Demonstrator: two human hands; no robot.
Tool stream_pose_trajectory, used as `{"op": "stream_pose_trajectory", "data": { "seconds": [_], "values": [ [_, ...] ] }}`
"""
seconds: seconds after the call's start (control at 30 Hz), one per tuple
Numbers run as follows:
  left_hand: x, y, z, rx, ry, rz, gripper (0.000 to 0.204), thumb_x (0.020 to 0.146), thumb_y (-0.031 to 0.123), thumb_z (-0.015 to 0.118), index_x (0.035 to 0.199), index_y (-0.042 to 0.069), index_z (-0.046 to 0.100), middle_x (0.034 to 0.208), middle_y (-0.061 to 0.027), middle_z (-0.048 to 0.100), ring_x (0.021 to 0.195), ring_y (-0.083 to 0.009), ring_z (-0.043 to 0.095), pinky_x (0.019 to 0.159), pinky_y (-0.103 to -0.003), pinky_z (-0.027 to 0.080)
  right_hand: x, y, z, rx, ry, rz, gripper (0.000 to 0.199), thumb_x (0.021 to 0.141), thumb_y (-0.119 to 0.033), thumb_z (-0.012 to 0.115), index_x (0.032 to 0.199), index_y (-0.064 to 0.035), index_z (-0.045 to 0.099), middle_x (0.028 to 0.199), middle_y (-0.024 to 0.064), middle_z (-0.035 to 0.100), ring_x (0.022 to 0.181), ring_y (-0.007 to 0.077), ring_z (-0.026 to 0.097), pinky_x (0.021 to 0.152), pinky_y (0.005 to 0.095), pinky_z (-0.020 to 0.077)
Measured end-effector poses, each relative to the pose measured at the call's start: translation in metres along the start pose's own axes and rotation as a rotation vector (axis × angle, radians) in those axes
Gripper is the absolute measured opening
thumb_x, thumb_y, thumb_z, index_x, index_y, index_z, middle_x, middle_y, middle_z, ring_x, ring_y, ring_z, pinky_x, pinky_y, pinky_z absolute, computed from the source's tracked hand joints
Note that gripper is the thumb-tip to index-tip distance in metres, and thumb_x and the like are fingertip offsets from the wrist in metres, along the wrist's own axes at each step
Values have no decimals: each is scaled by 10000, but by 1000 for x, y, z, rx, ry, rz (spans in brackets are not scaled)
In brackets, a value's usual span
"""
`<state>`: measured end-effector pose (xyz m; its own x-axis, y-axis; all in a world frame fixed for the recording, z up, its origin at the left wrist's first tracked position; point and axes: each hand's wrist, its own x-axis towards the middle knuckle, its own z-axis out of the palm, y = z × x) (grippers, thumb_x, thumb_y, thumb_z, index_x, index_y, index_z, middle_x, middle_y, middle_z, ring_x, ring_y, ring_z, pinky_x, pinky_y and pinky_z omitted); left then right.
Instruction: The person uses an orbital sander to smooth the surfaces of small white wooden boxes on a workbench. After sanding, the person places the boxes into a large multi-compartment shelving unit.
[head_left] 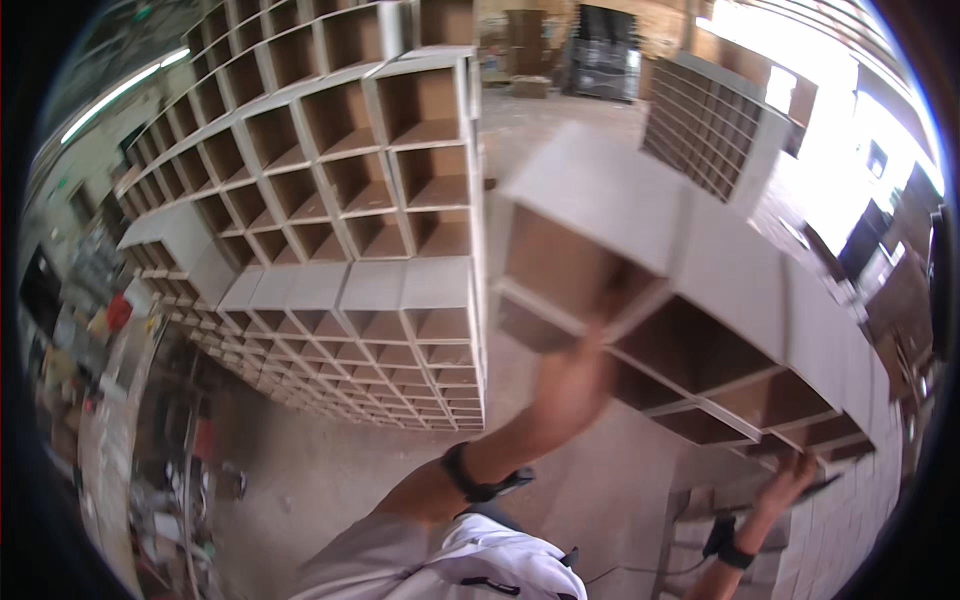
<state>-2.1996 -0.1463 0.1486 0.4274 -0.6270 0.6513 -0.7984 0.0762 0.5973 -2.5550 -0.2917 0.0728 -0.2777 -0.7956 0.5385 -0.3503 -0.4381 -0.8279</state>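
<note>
A white cubby unit [735, 270] with brown-lined open compartments is held up, tilted, on the right side of the head view. My left hand [575, 380], blurred by motion, grips a divider edge at the unit's near left. At the right end, my right hand [790, 482] has its fingers curled over the lower front edge. Dark bands circle both wrists. To the left stands a tall wall of similar cubby units [345, 265], apart from the one I hold.
Another stack of cubbies [703, 128] stands at the back right, near a bright opening. A dark stack [605, 55] is at the far back. Cluttered items line the left along a bench edge [140, 420]. A thin cable [635, 568] runs low at the right, beside pale stacked pieces [845, 530].
</note>
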Motion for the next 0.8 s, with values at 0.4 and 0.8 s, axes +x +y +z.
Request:
{"op": "stream_pose_trajectory", "data": {
  "seconds": [0.4,0.8],
  "values": [
    [172,-73,209,-231,-45,-29,670,742,-28,582,1368,23,351,709,-191,615,654,-391,623,571,-474,490,191,154,82,18,-22,37,472,966,-184,496,1333,105,435,1319,209,521,1138,293,526,1018,378,381],
    [431,-256,312,-116,130,-34,672,719,-47,578,1361,45,402,715,-201,625,635,-388,629,586,-473,516,355,125,423,-186,-150,-125,455,977,-217,488,1316,86,471,1304,198,539,1190,269,493,1034,359,329]
  ]
}}
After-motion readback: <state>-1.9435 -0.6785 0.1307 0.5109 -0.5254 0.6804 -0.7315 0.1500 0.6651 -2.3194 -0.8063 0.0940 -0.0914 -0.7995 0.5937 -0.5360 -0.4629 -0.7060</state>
